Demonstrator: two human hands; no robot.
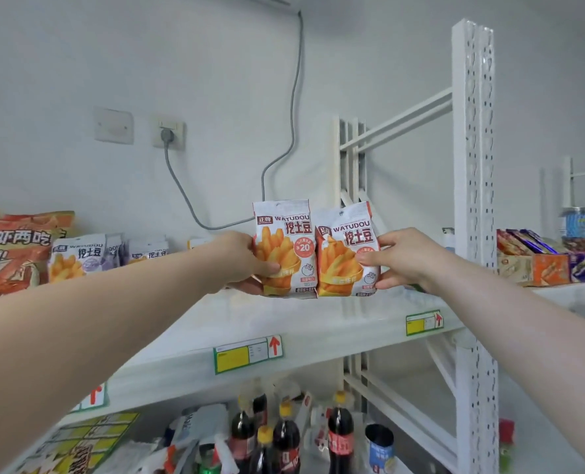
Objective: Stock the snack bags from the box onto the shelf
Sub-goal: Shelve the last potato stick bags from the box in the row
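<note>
Two orange snack bags are standing upright side by side at the middle of the shelf (318,323), the left bag (286,248) slightly overlapping the right bag (346,251), their fronts facing out. Their bottoms are sitting at or just above the board; which is not clear. The left hand (239,261) is gripping the left bag by its outer edge, thumb across the front and fingers curled behind and under it. The right hand (400,254) is pinching the right bag's outer edge the same way, thumb in front. Neither bag is released yet, so this pair is judged to be mid-placement. Farther left, purple bags (79,256) and a red bag (10,248) are already lining the shelf, suggesting stocking is partly done, while bare board is showing around the orange pair. The box is out of view, so how many bags are left cannot be told. Bottles (284,436) are standing on the level below.
</note>
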